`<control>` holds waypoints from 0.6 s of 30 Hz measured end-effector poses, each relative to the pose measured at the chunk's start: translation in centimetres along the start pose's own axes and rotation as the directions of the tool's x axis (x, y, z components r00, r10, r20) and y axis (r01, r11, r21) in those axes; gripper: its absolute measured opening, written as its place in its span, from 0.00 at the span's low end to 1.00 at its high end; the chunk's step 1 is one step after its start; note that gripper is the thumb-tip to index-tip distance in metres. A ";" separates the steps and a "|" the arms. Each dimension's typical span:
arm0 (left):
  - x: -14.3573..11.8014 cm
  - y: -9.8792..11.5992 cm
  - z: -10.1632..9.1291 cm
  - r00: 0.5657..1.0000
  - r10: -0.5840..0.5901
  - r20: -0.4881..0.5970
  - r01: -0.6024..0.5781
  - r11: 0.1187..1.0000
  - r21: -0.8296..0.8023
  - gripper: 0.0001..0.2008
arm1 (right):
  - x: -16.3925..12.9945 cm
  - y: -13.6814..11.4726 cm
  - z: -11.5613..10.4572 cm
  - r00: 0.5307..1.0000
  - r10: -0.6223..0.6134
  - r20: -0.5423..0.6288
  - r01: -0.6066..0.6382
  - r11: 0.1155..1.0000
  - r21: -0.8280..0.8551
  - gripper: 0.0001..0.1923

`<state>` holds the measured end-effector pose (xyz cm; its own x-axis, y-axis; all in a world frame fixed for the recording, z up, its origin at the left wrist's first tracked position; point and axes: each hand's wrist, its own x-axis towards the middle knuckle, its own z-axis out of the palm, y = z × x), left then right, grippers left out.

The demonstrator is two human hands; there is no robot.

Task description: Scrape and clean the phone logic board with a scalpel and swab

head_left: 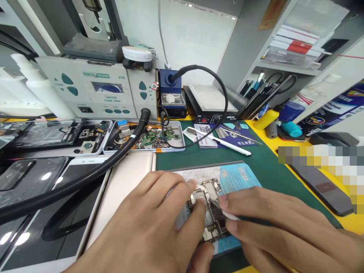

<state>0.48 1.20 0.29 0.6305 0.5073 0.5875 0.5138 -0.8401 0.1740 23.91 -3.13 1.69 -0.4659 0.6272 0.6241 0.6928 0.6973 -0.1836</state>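
Resting the left hand (159, 214) on a board (218, 220) with fingers half curled, whether gripping or only touching, cannot tell; pinching a thin tool (231, 216) between nearly closed fingers of the right hand (273, 223); keeping the board on a booklet (241, 174) atop a green mat (170, 163); facing, beyond, a parts tray (183, 134) and a hot-air station (109, 101).

We hold our bare left hand (155, 216) with its back upward, the fingers (196, 212) bent and the thumb (206, 254) standing apart. Our bare right hand (280, 223) reaches from the lower right, with its fingers pinched, pointing toward the left ones.
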 end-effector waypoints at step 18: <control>-0.6 1.0 1.3 0.997 -0.045 -0.059 0.047 0.998 0.029 0.14 | -0.5 1.9 -3.3 0.888 -0.272 0.371 0.321 0.944 -0.075 0.17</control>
<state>1.31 0.32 -0.94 0.5715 0.5323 0.6245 0.5595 -0.8095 0.1780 27.26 -3.30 3.50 -0.8065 0.4956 0.3223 0.5457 0.8338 0.0836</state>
